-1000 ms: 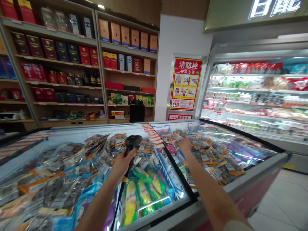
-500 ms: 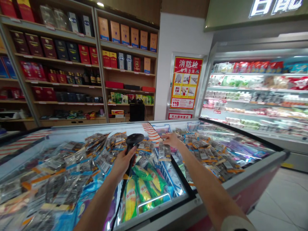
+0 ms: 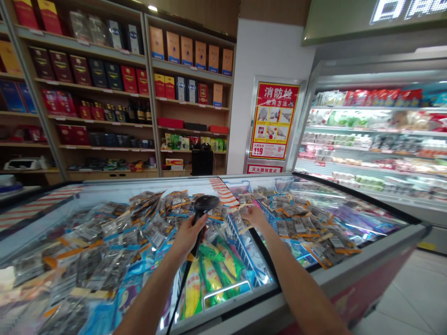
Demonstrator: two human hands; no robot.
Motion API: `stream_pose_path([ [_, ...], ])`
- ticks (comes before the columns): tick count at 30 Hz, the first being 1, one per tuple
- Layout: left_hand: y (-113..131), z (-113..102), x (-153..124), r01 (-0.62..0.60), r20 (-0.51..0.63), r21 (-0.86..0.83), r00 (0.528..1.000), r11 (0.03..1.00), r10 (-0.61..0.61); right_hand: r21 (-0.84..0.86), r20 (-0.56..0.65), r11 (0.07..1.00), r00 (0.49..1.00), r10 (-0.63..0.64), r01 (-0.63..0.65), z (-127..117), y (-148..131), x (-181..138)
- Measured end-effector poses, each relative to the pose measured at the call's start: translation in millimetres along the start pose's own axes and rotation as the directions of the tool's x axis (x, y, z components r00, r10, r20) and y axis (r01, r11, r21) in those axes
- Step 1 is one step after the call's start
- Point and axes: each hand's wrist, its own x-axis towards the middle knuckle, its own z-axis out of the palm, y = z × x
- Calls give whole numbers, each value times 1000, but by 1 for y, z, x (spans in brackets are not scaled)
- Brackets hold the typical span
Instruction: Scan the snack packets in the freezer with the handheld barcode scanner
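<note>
My left hand (image 3: 188, 234) is closed around the handle of a black barcode scanner (image 3: 206, 203), whose head points away from me toward the right. A black cable runs down from its handle. To its right, my right hand (image 3: 257, 217) pinches a small clear packet (image 3: 240, 217) by its side, held tilted near the scanner's head. What is inside the packet is too blurred to make out. Below the scanner, green and yellow bags of corn (image 3: 211, 274) lie in a blue wire basket (image 3: 240, 244) inside the freezer.
Many similar packets with orange and blue edges (image 3: 115, 237) lie heaped on the left glass. Another pile of packets (image 3: 307, 223) lies right of my arm. A striped strip (image 3: 223, 191) crosses the freezer's far part. Behind stand shelves of boxes (image 3: 188, 100) and a lit refrigerated display (image 3: 377, 139).
My right hand has come down slightly and turned the packet from hanging flat to a tilt. My left hand keeps the scanner, and the whole view has shifted a little to the left.
</note>
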Motion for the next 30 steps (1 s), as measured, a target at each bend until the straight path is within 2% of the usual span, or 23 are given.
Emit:
stream_pose_path([
  [1,-1,1,0,9,13,-2,1000,1000,-9,152,-85,988,996,21,-8,0,3,3],
  [3,-1,4,-2,24,50,-5,998,1000,-23,446,-196,894,979,57,37,1,9,8],
  [4,-1,5,-3,25,68,-5,997,1000,-24,552,-221,830,973,60,74,2,11,9],
  [6,1,9,-9,22,99,10,995,1000,-22,661,-249,739,967,53,130,6,15,12],
  [8,5,12,-15,22,122,31,992,999,-25,675,-278,721,959,52,157,10,17,13],
  [11,9,15,-20,32,146,25,989,999,-35,638,-305,753,951,54,162,14,19,15],
  [19,6,12,-16,65,198,1,978,998,-64,573,-301,800,954,5,177,19,21,16],
  [30,4,11,-16,117,201,-77,974,990,-99,555,-329,812,944,13,182,21,22,14],
])
